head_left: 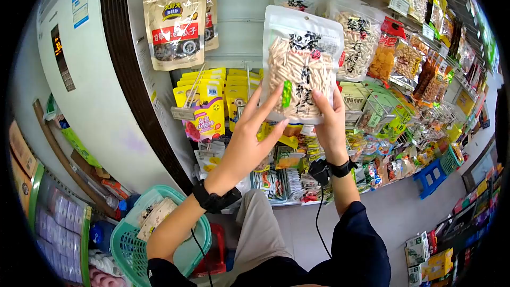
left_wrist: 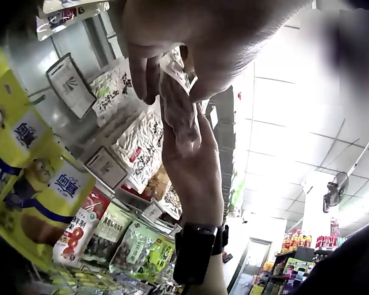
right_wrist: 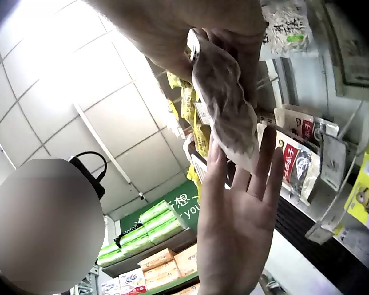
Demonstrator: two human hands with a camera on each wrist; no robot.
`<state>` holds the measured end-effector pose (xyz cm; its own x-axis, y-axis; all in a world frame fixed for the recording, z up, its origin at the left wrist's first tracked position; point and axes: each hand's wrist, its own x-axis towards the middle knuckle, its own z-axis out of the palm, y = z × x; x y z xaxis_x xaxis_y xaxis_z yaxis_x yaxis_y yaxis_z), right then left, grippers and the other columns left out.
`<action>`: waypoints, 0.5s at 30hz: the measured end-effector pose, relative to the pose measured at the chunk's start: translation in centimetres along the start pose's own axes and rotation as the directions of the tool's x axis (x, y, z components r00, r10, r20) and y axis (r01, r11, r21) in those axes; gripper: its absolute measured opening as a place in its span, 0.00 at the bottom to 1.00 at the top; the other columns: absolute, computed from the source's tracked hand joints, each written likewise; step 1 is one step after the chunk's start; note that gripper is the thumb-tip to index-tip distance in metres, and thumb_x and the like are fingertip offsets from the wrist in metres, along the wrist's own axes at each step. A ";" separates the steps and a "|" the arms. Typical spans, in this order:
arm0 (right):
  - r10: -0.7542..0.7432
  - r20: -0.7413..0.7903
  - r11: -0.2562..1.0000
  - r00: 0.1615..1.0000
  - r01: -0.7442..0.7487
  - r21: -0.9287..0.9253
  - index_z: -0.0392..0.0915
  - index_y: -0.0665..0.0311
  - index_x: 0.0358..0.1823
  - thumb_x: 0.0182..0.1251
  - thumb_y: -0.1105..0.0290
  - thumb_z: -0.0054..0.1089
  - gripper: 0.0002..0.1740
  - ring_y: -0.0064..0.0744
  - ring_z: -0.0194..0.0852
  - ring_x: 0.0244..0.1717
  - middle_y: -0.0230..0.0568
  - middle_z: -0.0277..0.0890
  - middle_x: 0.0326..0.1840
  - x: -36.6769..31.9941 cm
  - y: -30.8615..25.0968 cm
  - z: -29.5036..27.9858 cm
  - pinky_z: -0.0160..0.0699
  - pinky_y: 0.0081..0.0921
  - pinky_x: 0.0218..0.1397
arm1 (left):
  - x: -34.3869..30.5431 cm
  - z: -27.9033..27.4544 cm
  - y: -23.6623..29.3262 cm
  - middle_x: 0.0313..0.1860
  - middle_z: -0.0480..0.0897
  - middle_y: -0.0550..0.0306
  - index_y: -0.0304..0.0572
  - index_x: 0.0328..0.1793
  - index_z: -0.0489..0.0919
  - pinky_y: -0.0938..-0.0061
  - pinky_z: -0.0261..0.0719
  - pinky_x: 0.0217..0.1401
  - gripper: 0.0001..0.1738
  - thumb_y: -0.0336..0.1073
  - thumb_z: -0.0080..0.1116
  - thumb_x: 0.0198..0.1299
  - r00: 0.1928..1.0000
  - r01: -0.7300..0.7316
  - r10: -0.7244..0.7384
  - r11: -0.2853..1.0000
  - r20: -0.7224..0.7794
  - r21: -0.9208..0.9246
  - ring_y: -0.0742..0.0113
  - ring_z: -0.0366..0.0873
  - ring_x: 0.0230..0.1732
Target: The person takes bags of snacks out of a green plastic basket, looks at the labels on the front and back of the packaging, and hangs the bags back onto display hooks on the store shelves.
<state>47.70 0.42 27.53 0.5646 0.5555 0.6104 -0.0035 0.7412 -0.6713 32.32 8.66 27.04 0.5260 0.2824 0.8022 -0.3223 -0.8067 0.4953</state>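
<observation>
Both hands hold up a clear-windowed white bag of pale, elongated pieces (head_left: 303,66) by its lower part. At its lower left, the left hand (head_left: 241,141) has a finger across the front. The right hand (head_left: 332,127) grips the lower right corner, thumb on the front, other fingers behind. In the left wrist view the bag (left_wrist: 179,114) appears edge-on between the left hand (left_wrist: 203,37) and the right hand (left_wrist: 194,178). The right wrist view shows the bag's underside (right_wrist: 224,98) between the right hand (right_wrist: 190,31) and the left hand's extended fingers (right_wrist: 237,227).
Hanging snack bags fill the shelves, including a gold bag (head_left: 176,26) at left and yellow bags (head_left: 204,103) below. A turquoise basket (head_left: 125,239) holding a package stands at lower left beside a white cabinet (head_left: 106,85). A blue stool (head_left: 431,178) is at right.
</observation>
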 end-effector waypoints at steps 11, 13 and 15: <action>-0.030 0.056 0.999 0.998 0.033 -0.044 0.64 0.66 0.54 0.60 0.73 0.53 0.20 0.20 0.69 0.46 0.34 0.71 0.47 4.8 -3.9 -0.6 0.69 0.19 0.49 | 5.8 0.8 0.1 0.67 0.51 0.38 0.49 0.64 0.63 0.73 0.68 0.54 0.26 0.33 0.51 0.57 0.995 -0.094 0.094 0.996 -0.010 0.000 0.56 0.55 0.66; -0.066 0.055 0.996 0.996 0.069 -0.058 0.65 0.66 0.53 0.60 0.73 0.52 0.19 0.19 0.69 0.45 0.33 0.71 0.46 5.6 -3.9 -0.7 0.68 0.19 0.48 | 6.1 1.1 0.0 0.67 0.51 0.37 0.49 0.65 0.62 0.74 0.68 0.54 0.27 0.34 0.51 0.57 0.995 -0.100 0.100 0.995 -0.017 -0.011 0.55 0.54 0.67; -0.063 0.053 0.997 0.997 0.065 -0.040 0.65 0.65 0.52 0.60 0.73 0.53 0.18 0.18 0.69 0.45 0.32 0.71 0.45 5.8 -4.1 -0.5 0.68 0.19 0.47 | 6.4 1.4 0.1 0.67 0.50 0.36 0.49 0.65 0.61 0.74 0.67 0.54 0.29 0.33 0.51 0.56 0.992 -0.119 0.119 0.993 -0.041 -0.002 0.53 0.52 0.67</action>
<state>51.40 0.43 33.65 0.5195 0.5269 0.6727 0.0665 0.7599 -0.6466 36.72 9.67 31.77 0.4510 0.2055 0.8685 -0.3839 -0.8338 0.3967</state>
